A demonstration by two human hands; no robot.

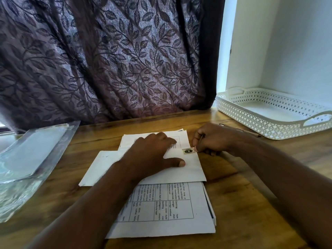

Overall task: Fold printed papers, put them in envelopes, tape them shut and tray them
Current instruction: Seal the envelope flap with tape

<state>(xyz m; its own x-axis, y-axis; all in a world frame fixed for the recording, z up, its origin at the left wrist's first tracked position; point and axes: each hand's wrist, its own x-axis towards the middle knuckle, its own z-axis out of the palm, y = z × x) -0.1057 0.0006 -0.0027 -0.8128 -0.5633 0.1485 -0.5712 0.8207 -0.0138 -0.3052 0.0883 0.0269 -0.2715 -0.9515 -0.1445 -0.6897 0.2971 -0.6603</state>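
Only one envelope (190,170), one tray (251,122); right hand (213,139) pinches sticker (188,151).

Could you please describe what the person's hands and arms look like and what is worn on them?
The left hand and right hand are bare: no gloves, rings, watch or bracelet show. Both forearms are bare too, with no sleeve in view. Fine hair shows on the left forearm, and the nails look short.
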